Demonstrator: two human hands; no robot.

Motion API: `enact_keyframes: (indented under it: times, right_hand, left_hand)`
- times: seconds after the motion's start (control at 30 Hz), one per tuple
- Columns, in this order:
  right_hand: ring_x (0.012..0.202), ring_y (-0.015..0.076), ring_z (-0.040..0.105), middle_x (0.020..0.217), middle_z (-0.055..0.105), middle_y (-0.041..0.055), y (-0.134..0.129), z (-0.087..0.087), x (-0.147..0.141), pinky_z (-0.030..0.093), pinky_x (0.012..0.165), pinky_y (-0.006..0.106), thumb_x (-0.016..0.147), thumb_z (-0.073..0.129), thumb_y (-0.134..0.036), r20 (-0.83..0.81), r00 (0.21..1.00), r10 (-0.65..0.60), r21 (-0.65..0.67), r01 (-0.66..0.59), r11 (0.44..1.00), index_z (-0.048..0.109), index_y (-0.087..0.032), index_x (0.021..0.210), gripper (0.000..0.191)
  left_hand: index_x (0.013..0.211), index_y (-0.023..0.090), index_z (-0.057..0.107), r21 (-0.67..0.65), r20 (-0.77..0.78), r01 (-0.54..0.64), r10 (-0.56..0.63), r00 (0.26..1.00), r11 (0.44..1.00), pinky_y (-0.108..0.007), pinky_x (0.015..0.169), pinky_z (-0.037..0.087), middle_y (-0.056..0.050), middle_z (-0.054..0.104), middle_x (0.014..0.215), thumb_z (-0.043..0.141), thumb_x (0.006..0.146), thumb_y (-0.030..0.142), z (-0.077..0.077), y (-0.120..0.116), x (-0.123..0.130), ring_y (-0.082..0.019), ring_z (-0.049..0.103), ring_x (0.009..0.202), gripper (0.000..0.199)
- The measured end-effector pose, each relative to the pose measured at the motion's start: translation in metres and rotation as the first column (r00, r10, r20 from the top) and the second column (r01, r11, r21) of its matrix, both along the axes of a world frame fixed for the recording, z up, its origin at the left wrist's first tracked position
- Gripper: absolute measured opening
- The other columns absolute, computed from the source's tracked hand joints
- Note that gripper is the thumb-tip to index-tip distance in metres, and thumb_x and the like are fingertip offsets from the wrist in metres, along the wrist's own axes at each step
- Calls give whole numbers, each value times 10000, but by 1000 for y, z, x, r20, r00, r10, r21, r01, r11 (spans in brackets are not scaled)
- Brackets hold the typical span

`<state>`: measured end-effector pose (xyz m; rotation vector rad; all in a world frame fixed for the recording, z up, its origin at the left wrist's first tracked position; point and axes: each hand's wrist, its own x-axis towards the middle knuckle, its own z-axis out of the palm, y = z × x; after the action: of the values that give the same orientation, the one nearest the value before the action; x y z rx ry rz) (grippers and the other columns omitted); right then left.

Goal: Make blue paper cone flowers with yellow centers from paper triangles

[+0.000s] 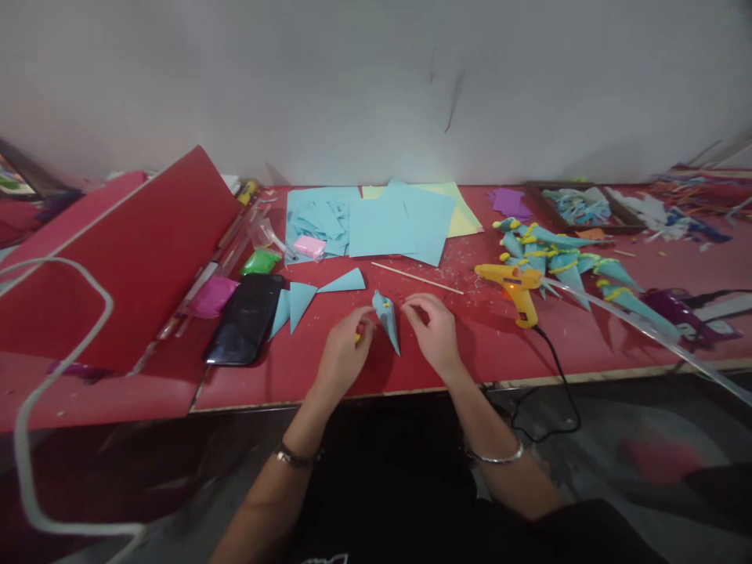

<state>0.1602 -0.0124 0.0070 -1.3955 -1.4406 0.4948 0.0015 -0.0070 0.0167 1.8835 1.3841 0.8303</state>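
A red, smooth-faced worktop (475, 356), dusted with paper crumbs, spreads beneath both hands. Well to the left of the left hand, a stiff red board (146, 266) leans at a slant. Beyond the hands lie flat, matte light-blue paper sheets (388, 227) with straight-cut edges. Right of the right hand sits a heap of pointed blue paper cones (567, 270) trimmed with bumpy yellow bands; farther off, a shallow dark-rimmed tray (593, 230) holds tangled bluish scraps (576, 205).

The left hand (345, 348) curls inward, its wrist low, loosely holding a small yellow piece among its fingers. The right hand (433, 333) arches with thumb and fingertips drawn narrow; whether they pinch anything cannot be told.

A glossy black phone (245, 321) lies left of the left hand, and a yellow plastic glue gun (511, 282), fed by a long translucent rod (646, 329), rests right of the right hand. Nearer the left hand are thin blue paper wedges (301, 301). Between the hands lies one slim blue paper cone (386, 317), its tip toward the person. Just beyond it is a thin pale stick (417, 278). Smallest is the yellow piece (357, 338).
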Motion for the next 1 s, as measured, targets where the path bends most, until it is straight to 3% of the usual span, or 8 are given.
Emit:
enact_keyframes:
  times: [0.13,0.3,0.37,0.47,0.6,0.8,1.0]
  right_hand:
    - [698,169,610,746,635,54,1,-2,-7,473,667,286,795,455,-313,-126,988,90,-137,-107,985,585,-178,758,191]
    - [668,161,616,715,632,31,2,-2,-11,476,644,278,761,491,-349,-347,927,142,-202,-222,954,577,-179,747,191]
    - [648,149,599,691,625,21,4,-1,-11,476,637,270,741,520,-348,-403,907,124,-207,-222,953,587,-180,745,182]
    - [629,130,572,722,639,22,6,-1,-9,475,624,260,719,550,-331,-443,896,33,-214,-142,966,616,-180,770,173]
    - [699,134,592,811,665,33,9,-2,-5,483,681,271,713,560,-294,-487,874,4,-214,-124,969,643,-185,833,183]
    - [750,138,615,837,672,37,10,-3,-4,484,751,295,704,576,-281,-515,857,7,-239,-151,959,648,-187,884,216]
    - [618,115,591,700,644,17,12,4,-6,490,647,265,736,542,-277,-439,897,50,-211,-157,965,642,-175,840,176]
  left_hand:
    - [1168,145,413,35,-115,-45,49,992,998,-270,668,434,-56,627,832,417,803,188,-7,-1,6,-166,578,749,368]
    - [1235,182,349,84,-220,40,-21,975,996,-265,693,441,-62,612,907,366,830,159,-12,-4,5,-161,583,790,406]
    - [1254,239,358,119,-406,104,-47,913,987,-261,665,437,-63,584,936,338,837,136,-10,-5,3,-157,578,758,429]
    - [1278,324,340,136,-666,268,-112,737,954,-250,603,420,-53,540,920,338,838,122,-6,-4,1,-148,559,684,485]
    - [1253,315,384,100,-771,448,-216,599,888,-238,573,413,-51,517,892,367,849,165,-1,2,1,-139,542,659,432]
    - [1196,228,434,115,-793,435,-181,581,893,-248,604,429,-61,526,885,380,844,157,-2,2,1,-144,541,686,363]
    - [1161,211,449,100,-767,403,-187,614,910,-250,637,435,-62,536,883,358,847,147,-3,-3,-2,-147,545,725,333]
